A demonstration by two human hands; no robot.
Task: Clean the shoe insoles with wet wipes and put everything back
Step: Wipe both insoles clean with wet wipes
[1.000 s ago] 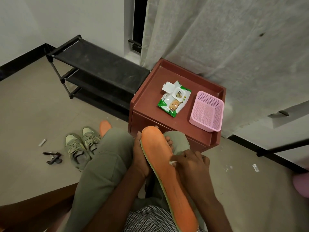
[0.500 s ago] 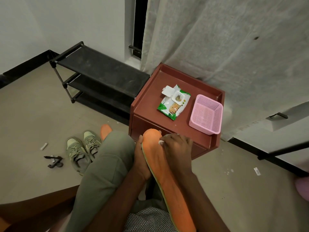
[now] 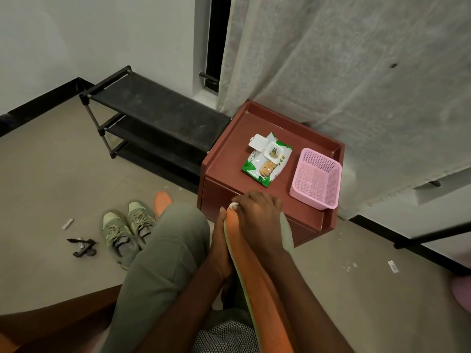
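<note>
Insole (image 3: 257,271) long, orange, left hand (image 3: 221,247) grip holding it, right hand (image 3: 257,215) pinching crumpled wipe (image 3: 233,205)

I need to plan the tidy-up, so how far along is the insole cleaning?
Done: both insoles are out of the shoes. In hand: left hand holds an orange insole while right hand wipes its toe with a wipe. Left: the second insole, closing the wipes pack, refitting both.

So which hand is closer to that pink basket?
Right. The right hand, wiping the orange insole's tip, sits just left of the pink basket; the left hand grips the insole's far edge, farther away.
</note>
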